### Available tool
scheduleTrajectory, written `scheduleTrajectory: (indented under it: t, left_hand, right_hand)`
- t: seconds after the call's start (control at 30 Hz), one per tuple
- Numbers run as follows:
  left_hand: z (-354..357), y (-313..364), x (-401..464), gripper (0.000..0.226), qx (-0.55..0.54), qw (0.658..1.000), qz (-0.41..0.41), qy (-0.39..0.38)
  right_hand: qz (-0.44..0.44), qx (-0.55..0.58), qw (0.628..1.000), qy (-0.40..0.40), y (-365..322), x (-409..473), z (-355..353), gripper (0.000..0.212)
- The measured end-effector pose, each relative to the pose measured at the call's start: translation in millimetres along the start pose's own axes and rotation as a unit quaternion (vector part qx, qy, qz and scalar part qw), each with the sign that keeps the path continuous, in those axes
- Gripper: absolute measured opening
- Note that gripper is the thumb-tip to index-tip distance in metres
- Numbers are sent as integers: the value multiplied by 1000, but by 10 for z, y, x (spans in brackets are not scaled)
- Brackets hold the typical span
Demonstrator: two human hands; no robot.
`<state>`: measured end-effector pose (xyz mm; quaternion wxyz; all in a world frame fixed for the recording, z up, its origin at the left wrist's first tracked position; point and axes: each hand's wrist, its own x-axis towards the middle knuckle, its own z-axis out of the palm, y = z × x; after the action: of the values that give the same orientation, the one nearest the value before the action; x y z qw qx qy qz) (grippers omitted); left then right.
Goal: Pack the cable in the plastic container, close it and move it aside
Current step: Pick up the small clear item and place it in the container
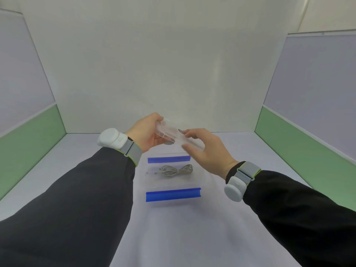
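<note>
Both hands (148,132) (204,151) grip a blurred clear lid (173,132).

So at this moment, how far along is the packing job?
Done: the cable already lies coiled in the open plastic container with blue clips on the table.
In hand: the left hand and right hand hold a clear lid above it.
Left: fit the lid, close the container, move it aside.

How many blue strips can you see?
2. The far blue strip lies on the table beyond the cable; the near blue strip lies in front of it.
</note>
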<state>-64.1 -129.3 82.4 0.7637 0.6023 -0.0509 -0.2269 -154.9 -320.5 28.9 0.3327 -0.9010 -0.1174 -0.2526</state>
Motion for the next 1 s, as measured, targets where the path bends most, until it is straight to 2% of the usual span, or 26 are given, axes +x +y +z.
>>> scheduleTrajectory:
  t: [0.1, 0.2, 0.27, 0.33, 0.4, 0.47, 0.6, 0.7, 0.83, 1.0]
  left_hand:
    - [-76, -2, -45, 14, -9, 1000, 4, 11]
    - [-160, -15, -106, 15, -5, 1000, 11, 13]
    - [-210, -28, -142, 14, -13, 1000, 10, 12]
    - [-264, -50, -163, 14, -12, 1000, 12, 12]
    - [-306, -91, -182, 15, -8, 1000, 13, 14]
    - [-353, -153, -186, 16, -2, 1000, 10, 18]
    - [-436, -284, -195, 21, 1, 1000, 5, 21]
    - [-453, -399, -184, 30, 74, 992, 32, 102]
    - [-500, -509, -207, 68, 181, 966, 17, 183]
    - [-486, -649, -330, 58, 269, 944, 29, 190]
  right_hand:
    - [42, 36, 995, 86, 13, 24, -53, 22]
    - [158, 16, 977, 141, 100, 111, -97, 22]
    - [257, 25, 958, 128, 189, 149, -110, 30]
    - [345, 98, 929, 95, 220, 150, -116, 35]
    - [391, 168, 902, 66, 213, 131, -109, 33]
    - [398, 194, 895, 59, 200, 108, -107, 28]
    - [368, 194, 906, 73, 263, 99, -55, 29]
    - [356, 184, 913, 78, 304, 69, -7, 31]
    - [340, 161, 924, 73, 342, -4, 44, 32]
    - [332, 118, 934, 62, 379, -95, 129, 33]
